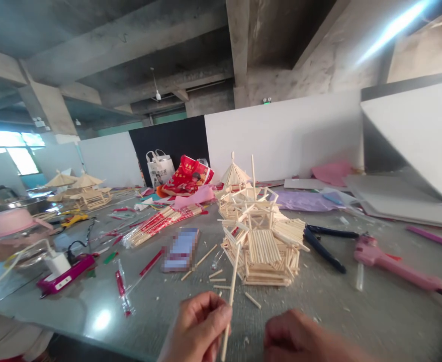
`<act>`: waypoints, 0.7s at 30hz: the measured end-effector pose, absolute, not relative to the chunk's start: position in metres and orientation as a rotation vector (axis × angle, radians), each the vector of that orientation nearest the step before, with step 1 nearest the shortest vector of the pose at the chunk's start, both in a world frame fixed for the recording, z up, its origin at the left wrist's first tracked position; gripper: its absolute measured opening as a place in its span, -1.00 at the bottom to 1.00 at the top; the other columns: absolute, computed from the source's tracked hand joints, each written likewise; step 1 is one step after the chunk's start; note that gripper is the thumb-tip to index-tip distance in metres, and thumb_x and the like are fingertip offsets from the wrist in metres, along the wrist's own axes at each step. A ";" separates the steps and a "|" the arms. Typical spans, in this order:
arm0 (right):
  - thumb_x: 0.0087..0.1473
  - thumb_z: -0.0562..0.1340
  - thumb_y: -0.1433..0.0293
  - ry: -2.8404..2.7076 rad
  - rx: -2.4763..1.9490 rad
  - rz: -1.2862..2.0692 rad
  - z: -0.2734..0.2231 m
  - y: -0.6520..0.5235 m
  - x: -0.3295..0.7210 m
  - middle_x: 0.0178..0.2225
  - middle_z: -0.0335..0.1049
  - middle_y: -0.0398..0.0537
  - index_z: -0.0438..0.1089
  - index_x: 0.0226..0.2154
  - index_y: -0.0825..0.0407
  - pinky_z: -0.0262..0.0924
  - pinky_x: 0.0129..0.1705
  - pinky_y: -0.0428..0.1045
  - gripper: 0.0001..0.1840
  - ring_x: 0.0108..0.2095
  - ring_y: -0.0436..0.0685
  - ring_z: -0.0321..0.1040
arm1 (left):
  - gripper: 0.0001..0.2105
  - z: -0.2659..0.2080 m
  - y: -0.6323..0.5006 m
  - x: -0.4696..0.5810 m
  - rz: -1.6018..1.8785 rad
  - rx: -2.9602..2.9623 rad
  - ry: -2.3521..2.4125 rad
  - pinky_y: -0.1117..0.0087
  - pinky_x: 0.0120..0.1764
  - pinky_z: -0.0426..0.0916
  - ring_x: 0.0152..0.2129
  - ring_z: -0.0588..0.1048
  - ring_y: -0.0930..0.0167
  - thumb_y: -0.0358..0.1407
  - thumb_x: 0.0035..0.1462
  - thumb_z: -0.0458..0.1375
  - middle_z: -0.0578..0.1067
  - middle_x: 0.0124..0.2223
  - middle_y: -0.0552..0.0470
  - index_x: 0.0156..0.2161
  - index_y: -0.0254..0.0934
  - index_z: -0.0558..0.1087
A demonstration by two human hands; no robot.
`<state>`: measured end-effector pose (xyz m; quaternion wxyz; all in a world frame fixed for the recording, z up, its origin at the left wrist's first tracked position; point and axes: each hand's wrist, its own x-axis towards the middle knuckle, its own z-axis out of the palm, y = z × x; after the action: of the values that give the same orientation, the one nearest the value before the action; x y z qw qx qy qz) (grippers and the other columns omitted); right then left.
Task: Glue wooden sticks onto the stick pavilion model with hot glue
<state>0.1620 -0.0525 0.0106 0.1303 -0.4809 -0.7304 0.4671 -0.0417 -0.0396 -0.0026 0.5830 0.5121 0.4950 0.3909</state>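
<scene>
In my left hand [201,327], a thin wooden chopstick [234,274] is pinched between thumb and fingers, tilted slightly with its upper end pointing away from me. My right hand [296,334] is at the bottom edge, apart from the chopstick, blurred and with fingers curled; whether anything is inside them is hidden. Beyond both hands stands a pavilion model [264,246] built of wooden sticks, with slatted roof panels and a pointed tower [236,173] behind. Short cut stick pieces [253,300] lie in front of it. Dark-handled pliers [326,241] rest against its right side.
A pink glue gun [398,264] lies to the right. Leftward are a phone [181,251], bundled wrapped chopsticks [164,223], torn wrappers [120,286] and a purple power strip [66,276]. More stick models [88,191] and a red bag [188,173] stand farther back.
</scene>
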 end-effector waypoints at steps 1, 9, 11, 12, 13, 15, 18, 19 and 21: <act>0.00 0.07 0.42 -2.032 -1.384 1.407 0.010 -0.049 0.159 -0.61 0.08 -0.22 0.29 -0.47 0.14 -0.21 -0.65 -0.28 -0.85 -0.61 -0.20 -0.05 | -0.65 -0.003 -0.039 -0.034 0.913 1.188 1.124 0.61 -0.77 -0.20 -0.84 0.00 0.67 0.00 -0.18 0.18 0.21 -0.73 0.23 -0.54 -0.29 0.31; -0.01 0.08 0.21 -1.363 -1.001 1.854 -0.014 -0.024 0.150 -0.68 0.07 -0.25 0.23 -0.38 0.12 -0.12 -0.79 -0.24 -0.72 -0.80 -0.18 -0.16 | -0.64 -0.010 -0.014 -0.010 0.979 1.227 1.136 0.64 -0.82 -0.16 -0.87 0.05 0.67 0.00 -0.15 0.17 0.22 -0.77 0.22 -0.54 -0.31 0.31; -0.02 0.10 0.23 -1.290 -0.941 1.859 -0.016 -0.021 0.148 -0.69 0.05 -0.26 0.21 -0.42 0.12 -0.08 -0.78 -0.24 -0.75 -0.79 -0.18 -0.17 | -0.64 -0.012 -0.013 -0.009 0.986 1.241 1.135 0.65 -0.82 -0.15 -0.88 0.04 0.67 -0.01 -0.14 0.17 0.20 -0.78 0.23 -0.55 -0.31 0.32; -0.02 0.10 0.24 -1.259 -0.920 1.862 -0.016 -0.021 0.147 -0.69 0.03 -0.26 0.20 -0.44 0.11 -0.10 -0.78 -0.24 -0.76 -0.78 -0.18 -0.18 | -0.64 -0.012 -0.013 -0.008 0.986 1.244 1.133 0.65 -0.83 -0.15 -0.89 0.04 0.68 -0.01 -0.14 0.17 0.18 -0.79 0.24 -0.55 -0.32 0.32; -0.02 0.10 0.24 -1.237 -0.905 1.863 -0.016 -0.020 0.146 -0.69 0.03 -0.26 0.20 -0.44 0.11 -0.10 -0.78 -0.24 -0.76 -0.78 -0.17 -0.19 | -0.64 -0.013 -0.013 -0.007 0.988 1.240 1.131 0.65 -0.83 -0.16 -0.89 0.03 0.68 0.00 -0.15 0.17 0.18 -0.79 0.25 -0.56 -0.32 0.32; -0.01 0.10 0.24 -1.204 -0.883 1.864 -0.017 -0.020 0.146 -0.69 0.03 -0.27 0.20 -0.43 0.11 -0.11 -0.79 -0.23 -0.76 -0.78 -0.17 -0.19 | -0.64 -0.014 -0.015 -0.006 0.994 1.224 1.133 0.65 -0.83 -0.17 -0.90 0.03 0.69 -0.01 -0.16 0.18 0.19 -0.77 0.24 -0.56 -0.31 0.31; 0.00 0.12 0.24 -1.161 -0.855 1.877 -0.017 -0.020 0.148 -0.68 0.03 -0.27 0.22 -0.35 0.10 -0.12 -0.79 -0.24 -0.75 -0.78 -0.17 -0.17 | -0.64 -0.016 -0.016 -0.005 0.997 1.211 1.135 0.66 -0.83 -0.16 -0.89 0.05 0.68 -0.01 -0.16 0.18 0.21 -0.76 0.23 -0.56 -0.31 0.32; -0.01 0.13 0.24 -1.144 -0.849 1.885 -0.017 -0.020 0.149 -0.68 0.04 -0.28 0.22 -0.32 0.10 -0.12 -0.79 -0.24 -0.74 -0.78 -0.17 -0.17 | -0.65 -0.016 -0.016 -0.004 0.995 1.211 1.136 0.66 -0.83 -0.16 -0.89 0.05 0.68 -0.01 -0.15 0.18 0.21 -0.77 0.23 -0.56 -0.31 0.32; -0.01 0.14 0.25 -1.126 -0.839 1.892 -0.016 -0.020 0.149 -0.68 0.03 -0.28 0.21 -0.33 0.10 -0.12 -0.79 -0.24 -0.74 -0.77 -0.17 -0.16 | -0.65 -0.018 -0.016 -0.004 0.992 1.214 1.140 0.65 -0.82 -0.17 -0.89 0.05 0.68 -0.01 -0.14 0.17 0.20 -0.78 0.23 -0.55 -0.31 0.33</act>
<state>0.1494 -0.0202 -0.0163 0.3828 -0.3289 -0.4415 0.7419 -0.0044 -0.0156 -0.0176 0.5660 0.5163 0.4847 0.4221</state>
